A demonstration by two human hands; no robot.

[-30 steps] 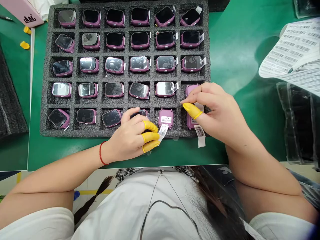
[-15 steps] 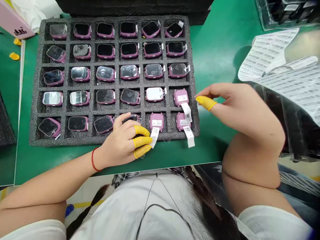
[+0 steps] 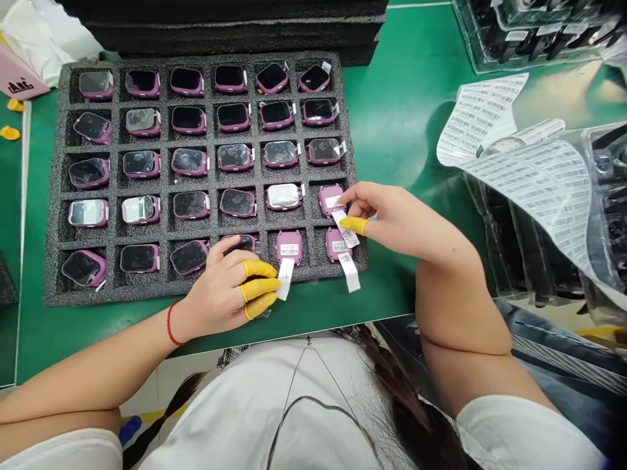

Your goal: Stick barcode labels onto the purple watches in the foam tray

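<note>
My left hand (image 3: 230, 281), in yellow finger cots, has its fingers stretched out and apart. Its fingertips rest at the edge of a white paper strip (image 3: 285, 279) hanging from a face-down purple smartwatch (image 3: 289, 247). My right hand (image 3: 386, 215) bends over another face-down smartwatch (image 3: 332, 194). Its forefinger is at a white label on the watch back, and its yellow-covered thumb lies over the hanging strip. Partly hidden fingers cover some of that label. Below, a third face-down watch (image 3: 336, 241) bears a label and a white strip (image 3: 349, 273).
The grey foam tray (image 3: 206, 287) holds several purple watches, mostly screen up. Black foam trays (image 3: 235, 32) stand behind it. Barcode label sheets (image 3: 533, 176) curl at the right, near clear plastic trays (image 3: 533, 49). A pink tissue box (image 3: 19, 78) sits at the left.
My right hand has moved left and down, from beside the tray onto the watch in the right column. My left fingers now lie less over the paper strip. The whole view has shifted.
</note>
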